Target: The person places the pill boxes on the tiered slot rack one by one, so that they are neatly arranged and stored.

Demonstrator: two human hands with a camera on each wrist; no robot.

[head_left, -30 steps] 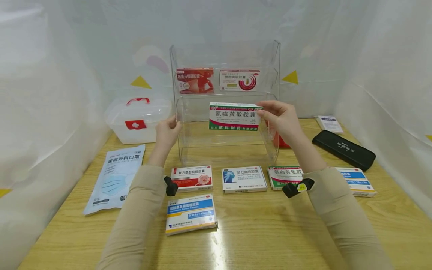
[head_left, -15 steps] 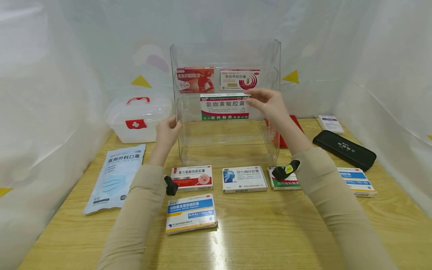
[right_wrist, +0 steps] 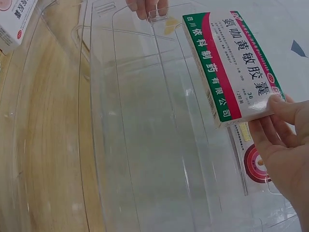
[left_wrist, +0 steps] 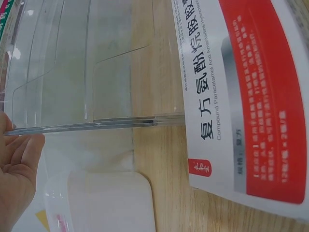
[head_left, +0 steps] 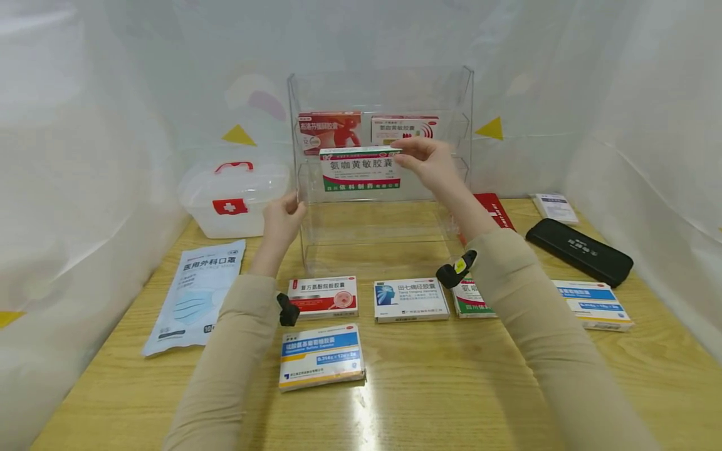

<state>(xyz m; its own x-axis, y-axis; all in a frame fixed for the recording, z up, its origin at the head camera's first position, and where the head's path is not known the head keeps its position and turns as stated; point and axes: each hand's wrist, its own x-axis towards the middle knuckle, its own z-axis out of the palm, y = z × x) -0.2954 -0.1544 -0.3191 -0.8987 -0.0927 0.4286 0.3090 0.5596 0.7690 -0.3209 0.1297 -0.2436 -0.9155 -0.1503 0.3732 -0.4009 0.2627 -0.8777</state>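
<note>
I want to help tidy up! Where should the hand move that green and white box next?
Probably ease the green and white box down onto the rack's middle shelf: the right hand holds it just in front, and the left hand steadies the rack's side.

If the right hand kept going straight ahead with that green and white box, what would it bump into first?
Probably the clear acrylic rack. The right hand holds the green-and-white box at the middle tier's front; the box would likely meet that shelf's back wall, though depth is unclear.

The white carton with green and red bands [right_wrist: 231, 65] reads "氨咖黄敏胶囊", "36" and "四川依科制药有限公司". The white and red carton [left_wrist: 246, 96] reads "复方氨酚烷胺胶囊" and "Compound Paracetamol And Amantadine". The pale blue mask packet [head_left: 194, 294] reads "医用外科口罩".
</note>
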